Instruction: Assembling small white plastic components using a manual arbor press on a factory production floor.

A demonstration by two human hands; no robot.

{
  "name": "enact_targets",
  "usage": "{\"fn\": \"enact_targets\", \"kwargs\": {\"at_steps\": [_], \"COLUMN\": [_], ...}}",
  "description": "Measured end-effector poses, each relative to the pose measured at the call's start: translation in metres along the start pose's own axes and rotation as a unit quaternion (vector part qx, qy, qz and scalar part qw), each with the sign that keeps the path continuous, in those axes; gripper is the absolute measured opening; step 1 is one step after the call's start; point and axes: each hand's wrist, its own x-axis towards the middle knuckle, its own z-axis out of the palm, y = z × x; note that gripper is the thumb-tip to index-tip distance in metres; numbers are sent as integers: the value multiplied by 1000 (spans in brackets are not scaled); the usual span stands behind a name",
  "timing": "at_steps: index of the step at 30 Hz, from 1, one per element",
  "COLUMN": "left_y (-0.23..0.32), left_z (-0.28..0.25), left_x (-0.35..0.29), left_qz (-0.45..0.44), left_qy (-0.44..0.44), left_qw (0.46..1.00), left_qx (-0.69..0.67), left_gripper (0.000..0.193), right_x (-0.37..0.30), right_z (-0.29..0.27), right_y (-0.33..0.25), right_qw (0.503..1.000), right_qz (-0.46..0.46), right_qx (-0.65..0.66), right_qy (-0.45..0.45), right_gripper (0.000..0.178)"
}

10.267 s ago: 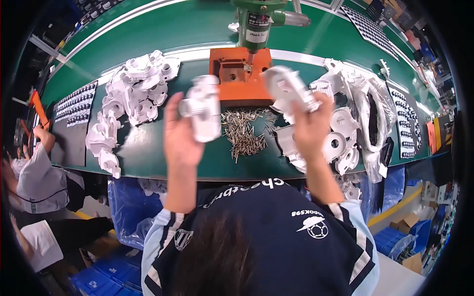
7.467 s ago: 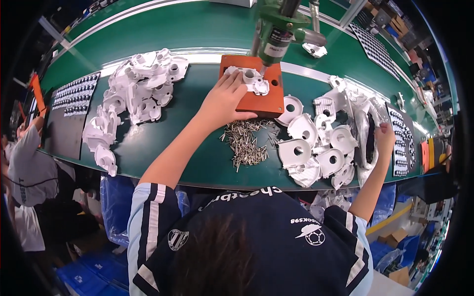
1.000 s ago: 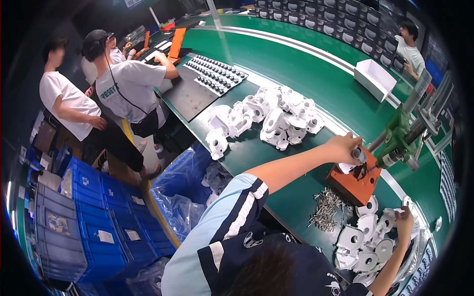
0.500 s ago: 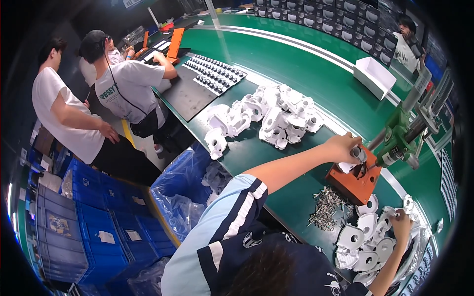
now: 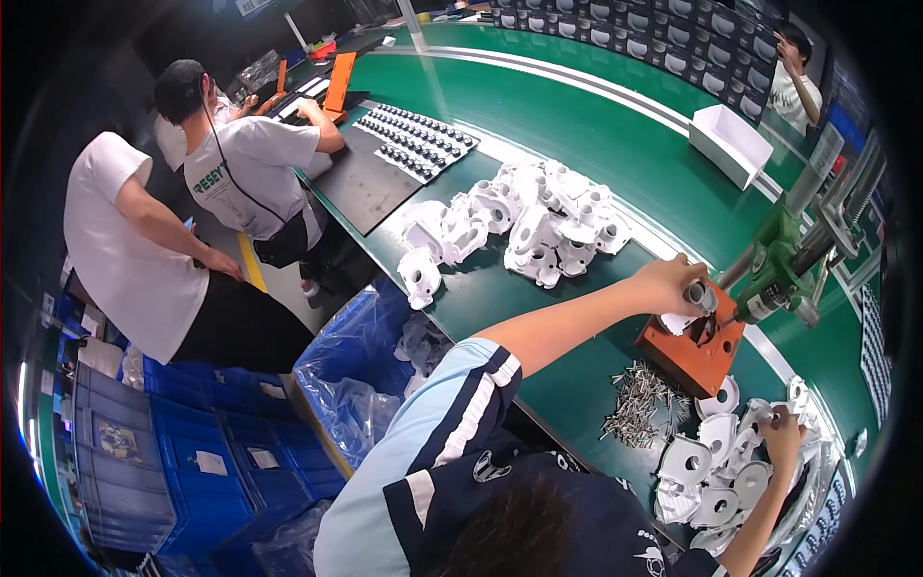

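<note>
My left hand (image 5: 669,287) is closed around a white plastic part with a round grey tube end (image 5: 694,293), at the orange fixture block (image 5: 690,358). The fingers partly cover this part. A green press (image 5: 772,279) with a lever and spring stands just right of the block. My right hand (image 5: 784,435) reaches into a pile of white plastic housings (image 5: 716,452) at the near right, its fingers closed on one of them. Between the pile and the table's near edge lies a heap of small metal screws or pins (image 5: 642,409).
A larger heap of white housings (image 5: 548,221) lies on the green table, beside a dark board with rows of black knobs (image 5: 413,139). A white open box (image 5: 731,144) stands beyond. Blue crates (image 5: 202,452) and a plastic-lined bin (image 5: 351,375) are left. Several people are nearby.
Both my hands have stayed almost in place. At left, a standing person has shifted and bent lower; at far right, another person has raised a hand.
</note>
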Motion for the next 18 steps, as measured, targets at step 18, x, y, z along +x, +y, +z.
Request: {"fn": "enact_targets", "kwargs": {"at_steps": [18], "left_y": [-1], "left_z": [1], "left_x": [1], "left_qz": [-15], "left_qy": [-3], "left_qw": [1000], "left_qx": [6], "left_gripper": [54], "right_x": [0], "right_z": [0], "right_y": [-5], "right_qw": [1000], "right_qz": [-2], "right_qx": [-8], "right_qy": [-9], "right_gripper": [48]}}
